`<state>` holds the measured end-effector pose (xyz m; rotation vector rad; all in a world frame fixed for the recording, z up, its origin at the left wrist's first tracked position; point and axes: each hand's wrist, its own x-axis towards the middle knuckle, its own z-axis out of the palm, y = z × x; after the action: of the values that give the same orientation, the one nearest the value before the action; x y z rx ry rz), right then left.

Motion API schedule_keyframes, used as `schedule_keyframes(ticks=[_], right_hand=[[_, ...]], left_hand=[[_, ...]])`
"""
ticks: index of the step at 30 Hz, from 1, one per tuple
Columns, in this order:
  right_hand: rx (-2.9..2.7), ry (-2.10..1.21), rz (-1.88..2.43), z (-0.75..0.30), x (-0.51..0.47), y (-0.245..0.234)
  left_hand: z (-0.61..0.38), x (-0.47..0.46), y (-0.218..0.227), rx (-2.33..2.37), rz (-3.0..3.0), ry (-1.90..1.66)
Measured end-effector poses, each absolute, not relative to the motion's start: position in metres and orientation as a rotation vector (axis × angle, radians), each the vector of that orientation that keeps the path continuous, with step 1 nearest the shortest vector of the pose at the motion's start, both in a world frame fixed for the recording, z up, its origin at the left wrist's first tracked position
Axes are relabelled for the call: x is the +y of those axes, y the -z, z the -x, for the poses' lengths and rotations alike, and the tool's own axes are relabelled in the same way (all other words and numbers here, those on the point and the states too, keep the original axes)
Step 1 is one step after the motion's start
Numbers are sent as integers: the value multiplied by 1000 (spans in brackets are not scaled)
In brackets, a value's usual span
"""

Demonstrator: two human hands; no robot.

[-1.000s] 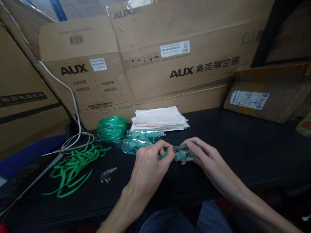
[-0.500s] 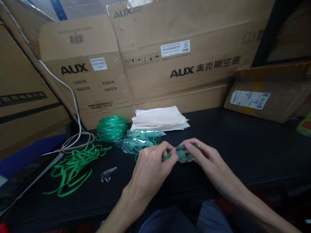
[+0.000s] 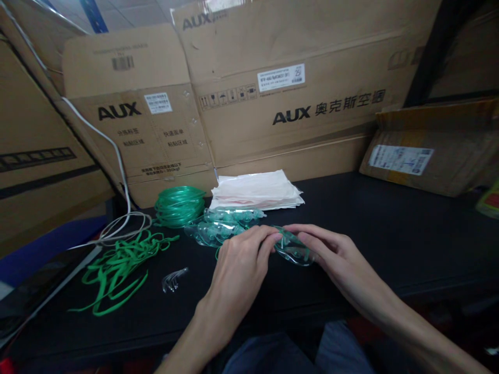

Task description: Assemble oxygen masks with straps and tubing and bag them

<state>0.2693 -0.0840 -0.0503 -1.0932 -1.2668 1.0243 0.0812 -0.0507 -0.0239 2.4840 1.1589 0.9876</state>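
A clear green oxygen mask (image 3: 293, 250) is held between my two hands above the black table. My left hand (image 3: 244, 259) pinches the mask's left edge, thumb against fingers. On the other side, my right hand (image 3: 329, 246) grips its right edge with the thumb over the rim. A bit of green elastic strap shows just left of my left hand; the rest of it is hidden. Behind that hand lie several more clear green masks (image 3: 218, 231). Farther left are a tangle of green elastic straps (image 3: 117, 267) and a few thin bent metal pieces (image 3: 173, 280).
A coil of green tubing (image 3: 179, 206) and a stack of white packets (image 3: 255, 191) stand at the back of the black table (image 3: 362, 234). Large cardboard boxes (image 3: 304, 130) wall off the rear. A smaller taped box (image 3: 424, 161) sits back right; a white cable (image 3: 119, 156) hangs at left.
The mask has turned in my hands, so its clear rim now faces me more. The green strap between my left fingers no longer shows there. My hands have barely shifted.
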Motion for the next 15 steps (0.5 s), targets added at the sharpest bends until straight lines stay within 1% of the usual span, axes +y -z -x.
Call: schedule_keyframes(ticks=[5,11,15], right_hand=[[-1316,-959,1062,-269,-83,49],[-1295,-945,995,-267,-79,55],[-1318,-895,991,-265,-80,52]], left_hand=[[-83,-50,26,1142,-2500,-1047],[-83,-50,27,1121,-2507,-1023],[-85,-52,26,1165,-2417,-1047]])
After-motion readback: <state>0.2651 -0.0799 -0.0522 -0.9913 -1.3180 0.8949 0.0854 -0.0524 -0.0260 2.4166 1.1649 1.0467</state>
